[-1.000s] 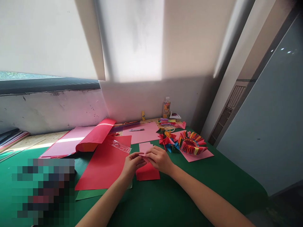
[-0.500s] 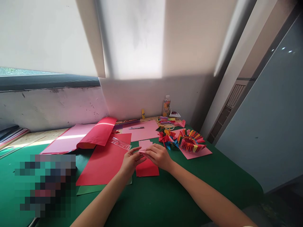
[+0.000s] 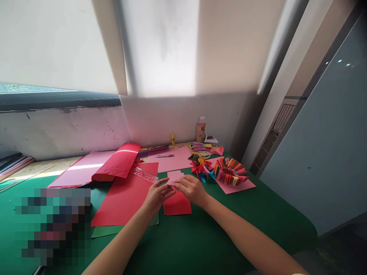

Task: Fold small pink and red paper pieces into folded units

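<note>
A small red paper sheet [image 3: 177, 204] lies on the green table cover [image 3: 200, 240], its far edge folded up to show a pink underside. My left hand [image 3: 156, 194] pinches that folded edge from the left, fingers partly spread. My right hand [image 3: 190, 188] presses down on the same fold from the right, fingers curled over it. A small pink piece [image 3: 174, 175] lies just beyond the hands.
A large red sheet [image 3: 126, 194] with a clear ruler [image 3: 145, 174] lies left of the hands. Pink sheets [image 3: 172, 158], a curled red sheet [image 3: 119, 162], folded paper stars [image 3: 202, 168] and a colourful paper ring [image 3: 229, 172] sit behind. A bottle [image 3: 201, 130] stands by the wall.
The left hand's fingers have opened slightly along the fold. Both hands stay on the small red paper; the view shifted a little.
</note>
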Motion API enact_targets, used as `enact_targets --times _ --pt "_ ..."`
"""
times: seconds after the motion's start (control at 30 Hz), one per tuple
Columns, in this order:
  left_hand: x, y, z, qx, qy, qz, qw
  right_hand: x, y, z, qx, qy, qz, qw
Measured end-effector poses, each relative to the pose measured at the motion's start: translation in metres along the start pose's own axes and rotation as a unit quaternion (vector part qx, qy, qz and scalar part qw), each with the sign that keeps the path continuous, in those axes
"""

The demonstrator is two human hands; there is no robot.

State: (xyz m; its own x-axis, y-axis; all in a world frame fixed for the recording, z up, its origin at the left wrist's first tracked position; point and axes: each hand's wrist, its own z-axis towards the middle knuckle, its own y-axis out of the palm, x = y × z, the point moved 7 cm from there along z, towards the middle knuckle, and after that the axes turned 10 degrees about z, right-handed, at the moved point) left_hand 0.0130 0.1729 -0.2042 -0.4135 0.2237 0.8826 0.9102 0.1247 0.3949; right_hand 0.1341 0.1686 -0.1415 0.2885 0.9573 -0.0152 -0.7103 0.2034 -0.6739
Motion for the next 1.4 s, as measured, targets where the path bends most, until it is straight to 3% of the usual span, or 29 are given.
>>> enact_targets --times 0.2,0.4,0.5,0.6,0.8,0.93,1.4 --pt "0.0 0.003 -0.002 0.002 -0.004 -0.024 1.0 -0.006 -0.001 0.001 -0.013 -0.032 -0.037 0.999" --pt "-0.002 -0.002 0.001 0.034 0.018 0.041 0.998 -0.012 0.0 0.003 -0.016 -0.048 -0.02 0.998" --pt "0.001 -0.003 0.001 0.038 0.045 0.064 0.996 -0.003 -0.001 0.003 0.017 0.031 0.063 0.997" --pt "0.005 -0.003 0.0 0.038 0.067 0.072 0.994 0.012 -0.002 -0.001 0.052 0.141 0.158 0.976" --pt "0.009 0.0 -0.002 0.027 0.086 0.091 0.992 0.038 0.01 -0.015 0.072 0.31 0.338 0.886" --pt "0.01 0.002 -0.002 0.023 0.09 0.104 0.99 0.045 0.019 -0.021 0.064 0.358 0.401 0.841" --pt "0.015 0.005 -0.007 0.045 0.131 0.201 0.97 0.031 0.012 -0.011 0.074 0.309 0.392 0.863"
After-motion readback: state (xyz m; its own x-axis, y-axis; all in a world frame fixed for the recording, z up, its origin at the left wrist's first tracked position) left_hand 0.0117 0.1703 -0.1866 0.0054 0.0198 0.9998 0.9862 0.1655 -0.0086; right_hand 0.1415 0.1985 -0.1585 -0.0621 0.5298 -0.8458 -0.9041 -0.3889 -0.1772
